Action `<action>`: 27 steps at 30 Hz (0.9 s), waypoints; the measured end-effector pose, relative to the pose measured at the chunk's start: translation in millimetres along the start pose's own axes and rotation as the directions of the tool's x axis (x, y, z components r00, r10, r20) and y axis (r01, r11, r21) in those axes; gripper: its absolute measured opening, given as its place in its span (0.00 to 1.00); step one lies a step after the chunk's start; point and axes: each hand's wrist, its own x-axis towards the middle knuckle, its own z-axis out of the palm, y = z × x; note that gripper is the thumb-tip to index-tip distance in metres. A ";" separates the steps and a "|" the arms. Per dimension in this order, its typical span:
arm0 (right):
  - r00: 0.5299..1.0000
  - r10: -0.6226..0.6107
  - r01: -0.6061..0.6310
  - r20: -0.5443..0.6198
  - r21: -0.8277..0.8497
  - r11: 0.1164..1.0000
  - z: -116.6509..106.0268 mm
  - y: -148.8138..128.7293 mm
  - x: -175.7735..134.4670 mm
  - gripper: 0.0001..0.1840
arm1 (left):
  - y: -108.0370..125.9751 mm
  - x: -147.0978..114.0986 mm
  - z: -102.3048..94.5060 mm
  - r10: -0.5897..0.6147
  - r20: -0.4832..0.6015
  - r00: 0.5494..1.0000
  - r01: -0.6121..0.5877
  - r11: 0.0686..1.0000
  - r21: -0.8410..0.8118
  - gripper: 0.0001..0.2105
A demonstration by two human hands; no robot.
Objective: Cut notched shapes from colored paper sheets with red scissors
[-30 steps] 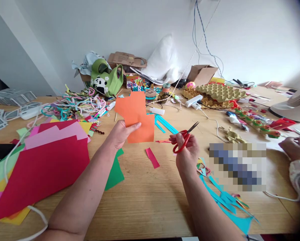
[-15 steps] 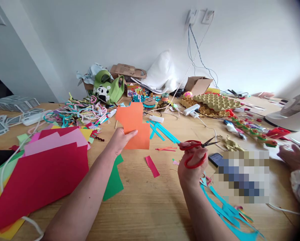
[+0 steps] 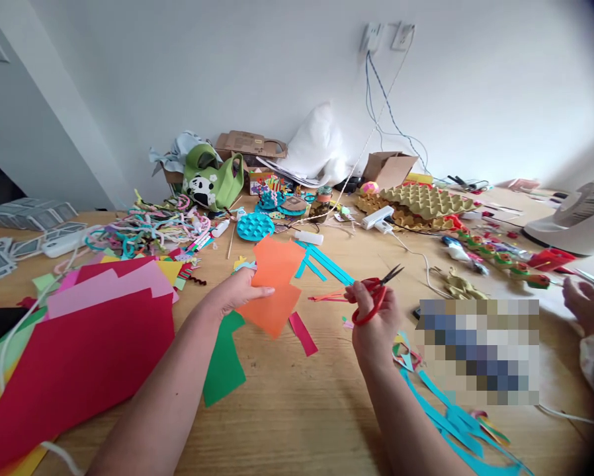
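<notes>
My left hand (image 3: pixel 237 289) pinches a sheet of orange paper (image 3: pixel 277 264) with a notched edge, thumb on top, held above the table. In my right hand (image 3: pixel 376 320) are red-handled scissors (image 3: pixel 371 307), their dark blades pointing away and up to the right, apart from the paper. Under my left wrist lies a piece of green paper (image 3: pixel 226 370). A small crimson paper strip (image 3: pixel 303 334) rests between my hands. Beyond it are thin orange strips (image 3: pixel 331 298) and blue paper strips (image 3: pixel 329 263).
A stack of coloured paper (image 3: pixel 103 350) covers the left side. Blue paper scraps (image 3: pixel 450 416) lie right of my right forearm. Pipe cleaners (image 3: pixel 153 228), a green panda bag (image 3: pixel 212 182), egg trays (image 3: pixel 426 201) and a white fan (image 3: pixel 579 218) stand further back. Another person's hand (image 3: pixel 589 307) is at far right.
The orange paper has turned and tilted lower in my left hand, uncovering a round blue piece behind it. The scissors have swung upward, and their blades look closer together.
</notes>
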 end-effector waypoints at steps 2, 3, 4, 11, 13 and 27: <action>0.993 0.067 -0.067 0.096 -0.006 0.998 3.6 1.4 -5.6 0.15 | 3.1 -1.4 2.3 -0.046 0.103 0.994 0.062 0.986 -0.157 0.16; 0.984 0.095 -0.095 0.148 -0.008 0.995 5.7 1.7 -9.1 0.16 | 3.7 -1.6 3.2 -0.057 0.134 0.989 0.085 0.973 -0.214 0.16; 0.973 0.119 -0.119 0.198 -0.009 0.993 7.7 1.5 -12.9 0.17 | 3.8 -1.4 3.9 -0.053 0.130 0.990 0.085 0.963 -0.257 0.17; 0.845 0.210 -0.248 0.492 0.013 0.969 16.8 0.7 -37.2 0.21 | 4.4 0.6 11.5 -0.010 0.066 0.998 0.035 0.921 -0.388 0.17; 0.835 0.221 -0.268 0.504 0.023 0.963 17.7 2.0 -39.9 0.20 | 6.6 -0.2 15.6 0.007 0.053 0.999 0.014 0.918 -0.397 0.17; 0.852 0.216 -0.193 0.478 -0.096 0.976 13.8 11.9 -36.6 0.17 | 4.0 8.6 7.9 -0.036 -0.160 0.986 -0.051 0.861 -0.506 0.13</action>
